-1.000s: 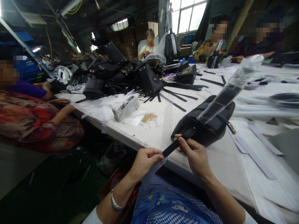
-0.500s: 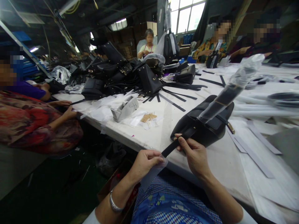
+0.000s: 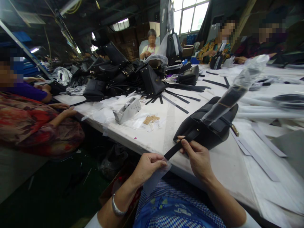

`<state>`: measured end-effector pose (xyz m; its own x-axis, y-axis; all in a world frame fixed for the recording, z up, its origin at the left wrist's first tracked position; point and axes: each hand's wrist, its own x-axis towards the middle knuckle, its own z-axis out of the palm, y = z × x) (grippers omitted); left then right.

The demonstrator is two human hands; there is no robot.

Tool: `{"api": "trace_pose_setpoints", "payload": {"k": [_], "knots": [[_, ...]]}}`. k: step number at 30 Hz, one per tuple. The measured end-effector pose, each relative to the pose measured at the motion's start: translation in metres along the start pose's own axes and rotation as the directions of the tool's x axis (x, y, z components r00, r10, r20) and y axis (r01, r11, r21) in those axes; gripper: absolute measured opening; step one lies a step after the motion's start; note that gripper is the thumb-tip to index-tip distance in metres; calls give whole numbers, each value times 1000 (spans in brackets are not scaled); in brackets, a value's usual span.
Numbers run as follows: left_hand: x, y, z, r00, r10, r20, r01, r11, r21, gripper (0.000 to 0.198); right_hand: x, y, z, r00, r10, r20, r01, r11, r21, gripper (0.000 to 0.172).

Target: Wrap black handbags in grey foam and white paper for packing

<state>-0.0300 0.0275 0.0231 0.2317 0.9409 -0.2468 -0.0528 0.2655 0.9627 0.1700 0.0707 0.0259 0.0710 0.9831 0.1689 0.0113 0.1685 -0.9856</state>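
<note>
A black handbag (image 3: 209, 126) lies on the white table (image 3: 228, 164) in front of me, with a strap wrapped in clear plastic (image 3: 237, 88) rising from it to the upper right. A black strap (image 3: 180, 144) runs from the bag toward me. My right hand (image 3: 198, 158) pinches this strap near the bag. My left hand (image 3: 148, 166) is closed on the strap's free end together with a translucent plastic sleeve (image 3: 154, 179) that hangs down over my lap.
A tape dispenser (image 3: 127, 110), paper tags (image 3: 152, 119) and plastic bags lie mid-table. A heap of black handbags (image 3: 123, 76) and loose straps sits farther back. Grey strips (image 3: 258, 160) lie to the right. Other people sit along the left edge and far side.
My hands have barely moved; the left hand has shifted slightly down with the plastic sleeve. The person at the left has moved a hand a little.
</note>
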Motion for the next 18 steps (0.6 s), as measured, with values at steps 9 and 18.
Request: {"api": "trace_pose_setpoints", "payload": {"k": [9, 18], "knots": [[0, 0, 3, 1000, 17, -11, -17, 999, -32, 24, -2, 2, 0, 1000, 20, 5, -20, 999, 32, 33], [6, -1, 6, 988, 32, -152, -42, 997, -69, 34, -4, -3, 0, 998, 50, 43, -50, 999, 13, 36]]}}
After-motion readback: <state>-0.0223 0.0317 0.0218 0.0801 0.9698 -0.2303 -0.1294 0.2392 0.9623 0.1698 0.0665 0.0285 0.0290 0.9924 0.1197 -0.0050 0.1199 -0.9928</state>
